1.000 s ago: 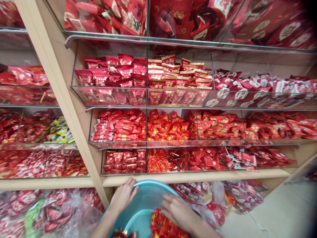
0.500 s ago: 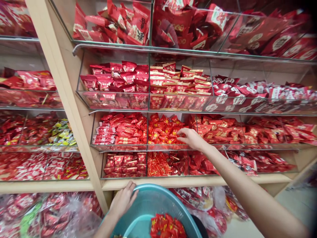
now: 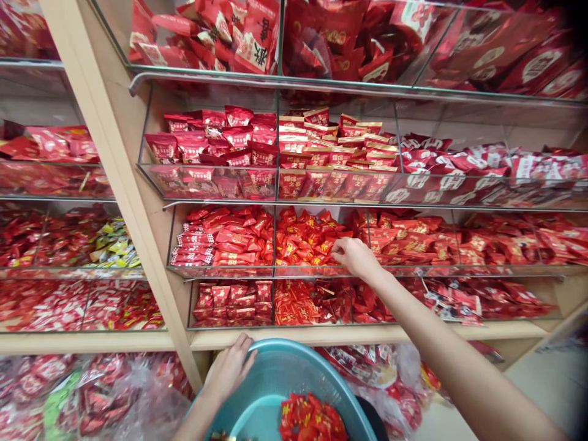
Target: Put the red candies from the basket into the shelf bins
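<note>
Head view: left hand (image 3: 229, 367) holds the blue tub (image 3: 316, 370); right hand (image 3: 356, 257) curls at red sweets (image 3: 301, 239), I cannot tell if gripping any.

The view comes from one camera, which is worn on the person's head, and it looks forward and also down — from above the left hand (image 3: 232, 364) and the right hand (image 3: 356, 257). It faces the front of the shelf unit (image 3: 349, 334), near enough that this unit fills most of the view and passes out at the top. The basin (image 3: 280, 367) is nearest, cut by the bottom edge. The wooden post (image 3: 105, 171) at left appears slanted, while at right the shelves go farther away — there some floor (image 3: 542, 373) enters the view.
</note>
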A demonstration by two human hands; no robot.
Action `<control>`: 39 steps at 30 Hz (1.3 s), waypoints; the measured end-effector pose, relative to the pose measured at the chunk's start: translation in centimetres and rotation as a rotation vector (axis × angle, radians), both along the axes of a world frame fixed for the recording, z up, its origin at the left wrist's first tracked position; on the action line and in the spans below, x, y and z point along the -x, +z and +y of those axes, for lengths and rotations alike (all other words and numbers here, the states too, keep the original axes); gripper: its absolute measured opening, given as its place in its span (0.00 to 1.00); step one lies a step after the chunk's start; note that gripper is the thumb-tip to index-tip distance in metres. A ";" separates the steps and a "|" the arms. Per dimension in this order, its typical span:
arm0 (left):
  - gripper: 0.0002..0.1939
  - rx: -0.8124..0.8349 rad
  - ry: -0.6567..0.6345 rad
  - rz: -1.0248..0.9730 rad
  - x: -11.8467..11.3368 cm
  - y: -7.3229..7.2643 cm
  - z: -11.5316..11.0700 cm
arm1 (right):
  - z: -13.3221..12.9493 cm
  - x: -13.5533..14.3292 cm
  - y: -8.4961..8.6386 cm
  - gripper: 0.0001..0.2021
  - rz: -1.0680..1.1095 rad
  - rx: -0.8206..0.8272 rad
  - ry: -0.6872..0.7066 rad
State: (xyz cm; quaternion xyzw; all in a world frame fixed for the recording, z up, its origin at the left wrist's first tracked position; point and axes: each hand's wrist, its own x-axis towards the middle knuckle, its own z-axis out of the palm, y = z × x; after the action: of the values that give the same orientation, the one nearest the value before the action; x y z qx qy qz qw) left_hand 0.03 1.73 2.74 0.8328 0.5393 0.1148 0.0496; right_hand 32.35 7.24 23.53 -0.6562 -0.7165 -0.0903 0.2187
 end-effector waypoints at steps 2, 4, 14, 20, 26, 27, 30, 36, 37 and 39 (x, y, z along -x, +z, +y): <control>0.18 -0.001 0.002 0.004 0.0 0.0 0.0 | -0.1 0.1 -0.2 0.05 -0.002 -0.029 -0.022; 0.18 -0.003 0.003 0.007 0.0 0.0 -0.1 | -0.2 0.1 -0.4 0.06 0.015 -0.061 -0.041; 0.18 -0.011 -0.005 0.010 0.0 0.0 0.0 | -2.6 0.5 -0.2 0.06 0.021 -0.311 -0.134; 0.18 -0.015 -0.009 0.031 -0.1 0.0 0.0 | -6.1 0.8 1.5 0.04 0.247 -0.589 0.127; 0.18 -0.019 -0.012 0.033 -0.1 0.1 0.0 | -11.1 4.6 -5.6 0.06 0.445 -0.214 0.474; 0.17 -0.019 -0.010 0.029 -0.1 0.1 0.0 | -11.6 5.2 -7.7 0.07 0.462 -0.118 0.498; 0.17 -0.019 -0.014 0.024 -0.1 0.1 0.0 | -12.7 6.2 -14.1 0.07 0.449 0.123 0.472; 0.17 -0.012 -0.011 0.015 -0.2 0.3 -0.1 | -13.5 5.3 -20.7 0.09 0.478 0.268 0.292; 0.17 -0.011 -0.009 0.017 -0.2 0.4 -0.1 | -13.5 5.1 -21.1 0.09 0.494 0.267 0.273; 0.17 -0.010 -0.009 0.022 -0.3 0.4 -0.2 | -13.5 4.9 -21.7 0.10 0.527 0.265 0.245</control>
State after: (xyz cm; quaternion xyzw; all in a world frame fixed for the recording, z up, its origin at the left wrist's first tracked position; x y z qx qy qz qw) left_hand 0.29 1.57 3.17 0.8367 0.5353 0.1082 0.0402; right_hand 27.41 -6.25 1.82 -0.5886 -0.7143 0.2039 0.3189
